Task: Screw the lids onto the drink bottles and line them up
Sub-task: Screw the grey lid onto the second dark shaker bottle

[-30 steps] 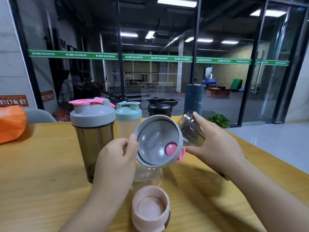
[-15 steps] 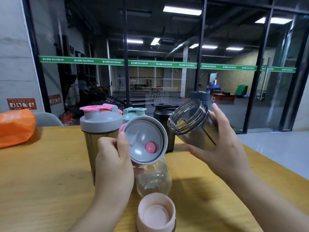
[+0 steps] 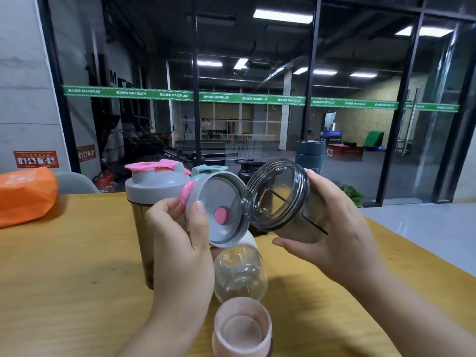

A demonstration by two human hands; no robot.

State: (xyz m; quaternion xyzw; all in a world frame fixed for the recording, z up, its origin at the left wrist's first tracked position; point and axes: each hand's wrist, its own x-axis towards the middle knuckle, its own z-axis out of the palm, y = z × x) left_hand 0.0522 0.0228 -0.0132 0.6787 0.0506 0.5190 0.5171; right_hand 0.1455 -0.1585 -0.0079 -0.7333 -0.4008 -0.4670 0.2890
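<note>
Left hand (image 3: 177, 243) pinches round grey plastic lid with pink flip cap (image 3: 219, 210), underside facing camera, threads exposed for mating. Right hand (image 3: 332, 235) wraps smoky transparent shaker bottle (image 3: 286, 202), mouth tilted toward lid, rims nearly touching, contact unclear. Aligning before screwing, likely.

Single head cam – fwd and slightly down, close over table (image 3: 64, 266), seemingly.

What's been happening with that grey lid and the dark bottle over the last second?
The right hand tipped the smoky bottle so its open mouth faces the camera. The left hand kept the grey lid, turning its pink tab upward. Lid and bottle are still apart. The other bottles stayed put.
</note>
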